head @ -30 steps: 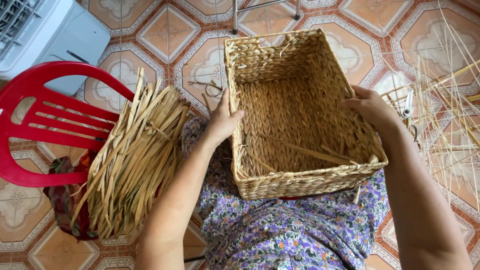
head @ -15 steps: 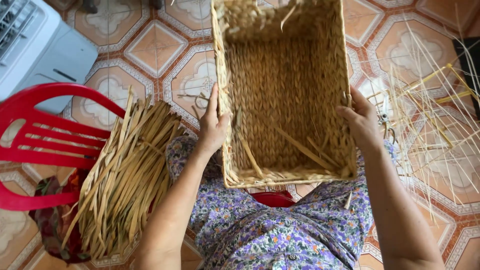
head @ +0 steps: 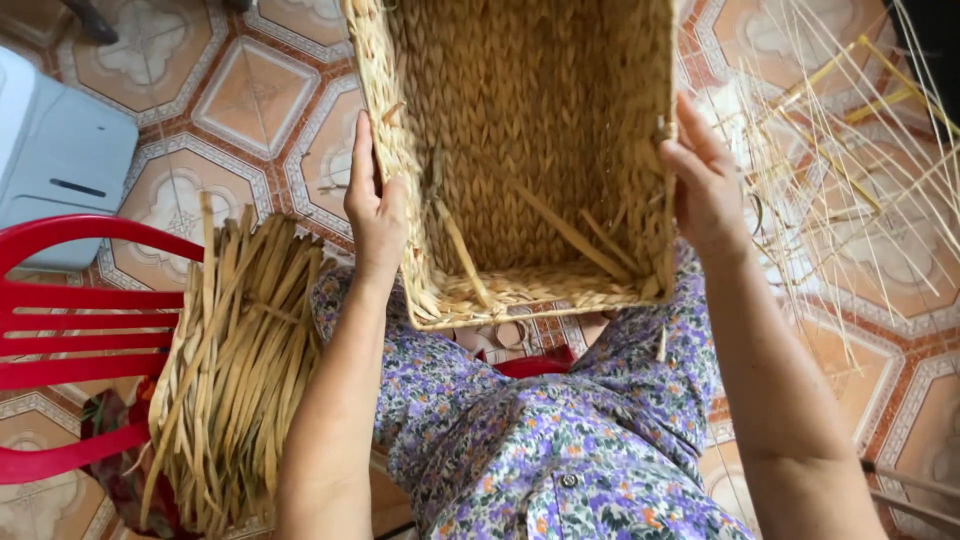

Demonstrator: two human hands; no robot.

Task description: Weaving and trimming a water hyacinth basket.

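Above patterned floor tiles (head: 250, 95), two hands, left hand (head: 377, 205) and right hand (head: 707, 185), clasp one woven basket (head: 530, 150).

Centre blocked: woven basket (head: 530, 150) fills it, left hand (head: 375, 205) and right hand (head: 710, 190) clamped flat on its two side walls, so no gap there. Left side tight: bundle of dried straw strips (head: 235, 370) leans against the red plastic chair (head: 70, 340), grey appliance (head: 55, 165) behind. Right side cluttered by thin loose reeds (head: 850, 170) fanned over the floor. Free room: tiled floor (head: 230, 100) upper left, between appliance and basket.
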